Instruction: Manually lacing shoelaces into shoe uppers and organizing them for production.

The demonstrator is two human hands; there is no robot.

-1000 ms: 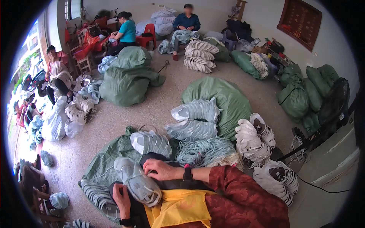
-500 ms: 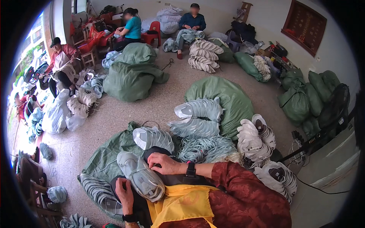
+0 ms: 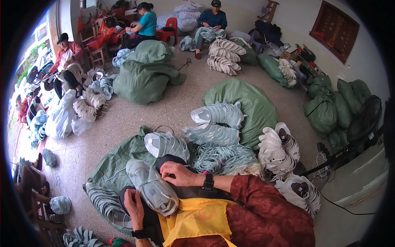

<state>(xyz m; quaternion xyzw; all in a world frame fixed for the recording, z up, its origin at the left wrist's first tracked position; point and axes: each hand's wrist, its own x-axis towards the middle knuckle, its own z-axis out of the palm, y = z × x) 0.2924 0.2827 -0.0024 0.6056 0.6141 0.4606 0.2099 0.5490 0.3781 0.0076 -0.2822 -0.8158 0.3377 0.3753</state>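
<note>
A pale grey shoe upper point(image 3: 153, 187) rests across my lap, its toe end against a yellow apron point(image 3: 197, 218). My right hand point(image 3: 180, 174) is at its right side, thumb and fingers drawn together in a pinch. On the other side, my left hand point(image 3: 134, 207) curls closed near the upper's edge. Whatever the fingertips grip is too small to make out. A row of nested grey uppers point(image 3: 108, 206) lies to the left of my left hand. Beyond my right hand sit a stack of grey-white uppers point(image 3: 166, 146) and a heap of pale blue-green laces point(image 3: 224, 159).
Green sacks point(image 3: 247, 99) stand ahead, one spread flat point(image 3: 117, 158) by my knees. White uppers point(image 3: 273, 150) are stacked at my right, near a black stand fan point(image 3: 364, 119). Three people sit farther off, including a person in a blue top point(image 3: 212, 19), among more bundles.
The view has tilted slightly, shifting the room in the picture. Both hands stay in nearly the same places beside the shoe upper.
</note>
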